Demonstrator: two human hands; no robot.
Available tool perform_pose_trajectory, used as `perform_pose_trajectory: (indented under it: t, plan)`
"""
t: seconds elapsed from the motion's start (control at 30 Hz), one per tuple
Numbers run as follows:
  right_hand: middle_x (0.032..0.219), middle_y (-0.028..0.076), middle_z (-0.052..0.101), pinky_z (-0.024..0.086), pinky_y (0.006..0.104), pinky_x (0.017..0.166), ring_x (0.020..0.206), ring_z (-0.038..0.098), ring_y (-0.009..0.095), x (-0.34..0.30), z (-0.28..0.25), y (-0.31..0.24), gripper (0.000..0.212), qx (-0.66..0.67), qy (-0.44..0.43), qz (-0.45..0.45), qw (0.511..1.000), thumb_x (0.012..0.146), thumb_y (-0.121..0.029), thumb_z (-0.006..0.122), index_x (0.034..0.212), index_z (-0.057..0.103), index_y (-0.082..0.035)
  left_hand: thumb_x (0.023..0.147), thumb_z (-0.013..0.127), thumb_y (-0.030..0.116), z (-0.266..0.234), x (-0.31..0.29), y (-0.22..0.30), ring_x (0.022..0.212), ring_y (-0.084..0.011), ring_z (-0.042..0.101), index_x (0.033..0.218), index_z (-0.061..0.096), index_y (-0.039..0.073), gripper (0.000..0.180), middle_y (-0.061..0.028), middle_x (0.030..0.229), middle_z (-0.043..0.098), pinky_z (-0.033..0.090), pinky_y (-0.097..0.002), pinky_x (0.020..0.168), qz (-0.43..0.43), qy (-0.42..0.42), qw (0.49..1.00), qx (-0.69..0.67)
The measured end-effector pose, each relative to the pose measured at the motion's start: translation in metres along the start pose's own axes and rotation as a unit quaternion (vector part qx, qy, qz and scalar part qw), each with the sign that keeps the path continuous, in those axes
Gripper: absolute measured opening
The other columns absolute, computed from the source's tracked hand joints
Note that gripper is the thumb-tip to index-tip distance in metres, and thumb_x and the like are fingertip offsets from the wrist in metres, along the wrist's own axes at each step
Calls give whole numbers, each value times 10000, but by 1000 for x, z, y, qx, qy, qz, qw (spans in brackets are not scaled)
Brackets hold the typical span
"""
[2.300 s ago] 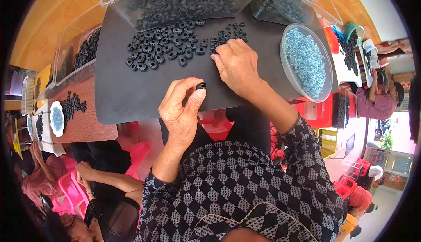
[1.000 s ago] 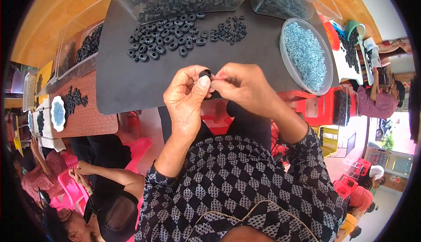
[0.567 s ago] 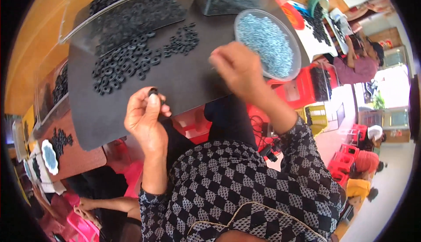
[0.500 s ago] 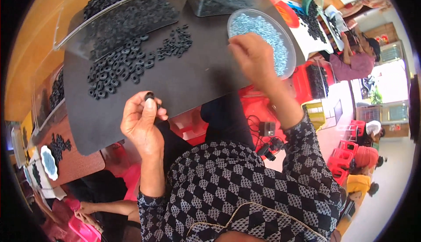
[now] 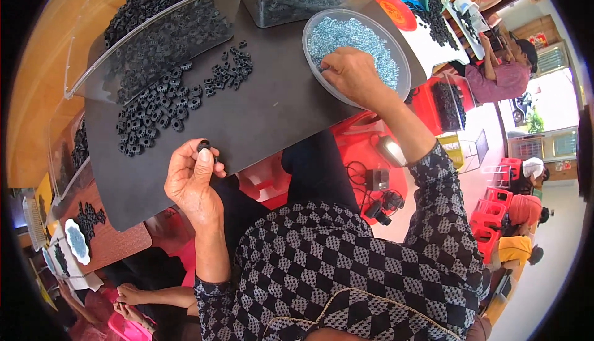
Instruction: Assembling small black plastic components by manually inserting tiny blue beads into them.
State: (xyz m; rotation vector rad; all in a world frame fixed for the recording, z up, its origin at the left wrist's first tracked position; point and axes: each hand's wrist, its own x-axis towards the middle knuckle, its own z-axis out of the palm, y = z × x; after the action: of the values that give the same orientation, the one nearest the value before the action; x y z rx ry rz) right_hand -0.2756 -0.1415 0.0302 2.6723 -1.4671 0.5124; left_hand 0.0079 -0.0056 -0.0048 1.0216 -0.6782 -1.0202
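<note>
My left hand [image 5: 197,186] is closed in a pinch around a small black plastic part [image 5: 203,145] with a round opening, held just above the near edge of the dark table [image 5: 272,124]. My right hand [image 5: 356,75] is over the round clear tub [image 5: 405,63], with its fingers bent together at the near left of the small light-blue pieces [image 5: 346,35]. What its fingertips hold, if anything, is hidden. Loose black parts [image 5: 161,109] lie on the table beyond my left hand, and a separate cluster of smaller black pieces [image 5: 229,69] lies to their right.
A clear bin [image 5: 167,38] heaped with black parts stands at the far left. Another clear bin [image 5: 300,1] is at the back. Red stools [image 5: 371,143] are below the table edge at right. Other people sit at both sides, one in a purple shirt [image 5: 495,78].
My right hand has come down from above the tub's left side to the blue pieces. My left hand still pinches the black part. The whole view has shifted slightly.
</note>
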Motion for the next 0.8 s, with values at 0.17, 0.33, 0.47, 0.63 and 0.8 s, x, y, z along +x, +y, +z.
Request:
perform_pose_trajectory:
  t: [0.17,0.33,0.47,0.63,0.8]
  plan:
    - [714,151,598,484,445,641,737,606,349,3,9,2,107,-29,22,-21,999,732,-124,592,695,601,-24,860,643,72,0,-1,0,574,-96,528,948,609,-5,122,-66,793,620,439,-216,490,-6,3,1000,21]
    - [720,154,589,474,452,638,749,598,348,-1,5,6,91,-8,24,-29,999,740,-107,576,710,590,-23,856,645,65,2,-2,-1,572,-100,529,954,614,-16,131,-68,784,627,443,-215,494,-17,0,1000,17]
    - [718,142,573,471,447,650,761,593,341,1,0,2,79,-7,-10,-62,998,749,-112,574,744,594,-37,854,645,58,0,-1,-2,578,-102,534,961,617,-19,136,-73,782,631,447,-213,502,-16,-2,999,29]
    - [719,144,567,464,450,640,752,584,347,3,-5,3,81,2,-39,-80,996,746,-115,570,756,588,-37,836,667,50,-1,-2,-2,612,-78,550,962,633,-16,147,-52,776,626,463,-189,531,-17,-16,1000,14]
    - [734,162,589,465,453,639,737,588,365,-7,-10,3,81,16,24,-14,999,766,-110,576,767,569,-29,855,637,36,-2,-3,-4,595,-83,561,999,624,-10,152,-64,795,637,472,-200,528,-53,-43,998,-10]
